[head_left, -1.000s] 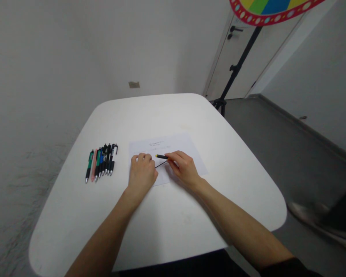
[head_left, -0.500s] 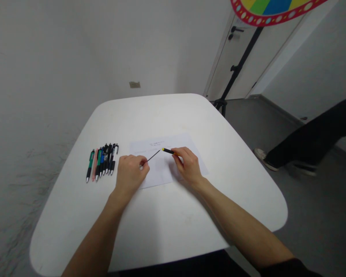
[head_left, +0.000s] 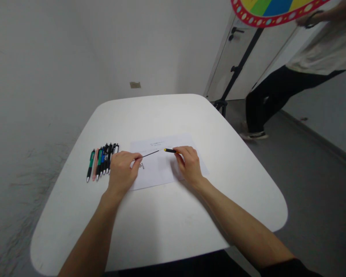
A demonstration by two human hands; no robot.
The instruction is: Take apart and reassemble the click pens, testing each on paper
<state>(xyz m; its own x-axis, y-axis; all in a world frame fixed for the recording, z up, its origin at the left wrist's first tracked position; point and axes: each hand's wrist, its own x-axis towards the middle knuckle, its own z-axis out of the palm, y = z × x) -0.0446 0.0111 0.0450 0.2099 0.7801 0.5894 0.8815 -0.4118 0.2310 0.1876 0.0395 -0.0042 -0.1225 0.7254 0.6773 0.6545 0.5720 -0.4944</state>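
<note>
My right hand [head_left: 189,163] is closed on a black pen barrel [head_left: 170,151] with a yellow ring at its tip. My left hand [head_left: 121,171] pinches the end of a thin black refill [head_left: 150,154] that runs from its fingertips toward the barrel. Both hands hover over a white sheet of paper [head_left: 161,173] with a few printed lines near its top. A small grey part [head_left: 141,166] lies on the paper just right of my left hand. A row of several pens [head_left: 102,161] lies on the white table [head_left: 167,219], left of my left hand.
A colourful prize wheel [head_left: 272,9] on a black tripod stand [head_left: 233,73] stands behind the table's far right corner, before a white door [head_left: 248,57]. Another person [head_left: 294,73] in a white shirt and black trousers stands beside it. A wall runs along the left.
My left hand has moved left, drawing the refill out and away from the barrel, and the gap between my hands has widened. The other person has walked from the right edge toward the wheel.
</note>
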